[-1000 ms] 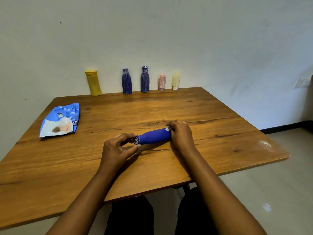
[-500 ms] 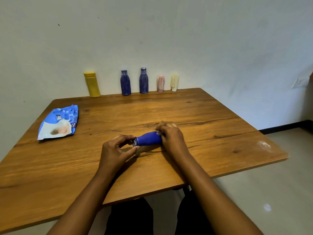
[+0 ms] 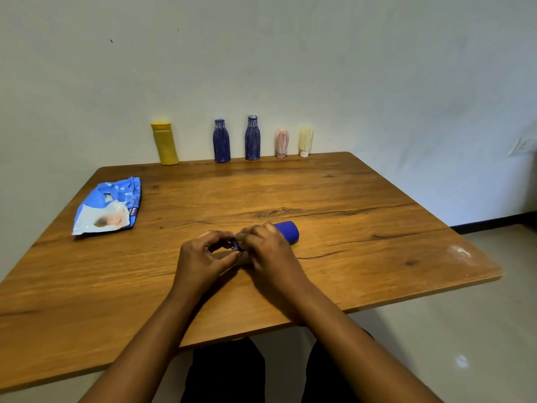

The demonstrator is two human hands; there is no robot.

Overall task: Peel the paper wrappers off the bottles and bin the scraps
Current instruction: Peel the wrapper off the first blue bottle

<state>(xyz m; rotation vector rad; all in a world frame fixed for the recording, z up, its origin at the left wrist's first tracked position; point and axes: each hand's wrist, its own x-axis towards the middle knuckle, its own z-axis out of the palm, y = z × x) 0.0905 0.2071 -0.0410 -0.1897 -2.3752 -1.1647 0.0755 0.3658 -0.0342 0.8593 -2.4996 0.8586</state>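
The blue bottle (image 3: 287, 231) is laid on its side on the wooden table (image 3: 377, 257), near the front edge, so that its weight is taken by the wood and its neck end can be reached by both hands. The neck end is pinched by the curled fingers of the left hand (image 3: 200, 257). The bottle is held down from above by the curled right hand (image 3: 270, 248) (whether any wrapper is caught under those fingers cannot be told). The row of other bottles (image 3: 252, 138) is stood by the wall, well apart, most likely kept out of the way until needed.

The table (image 3: 363, 199) is grainy, cracked wood with a low sheen; the pouch (image 3: 107, 206) is glossy plastic.
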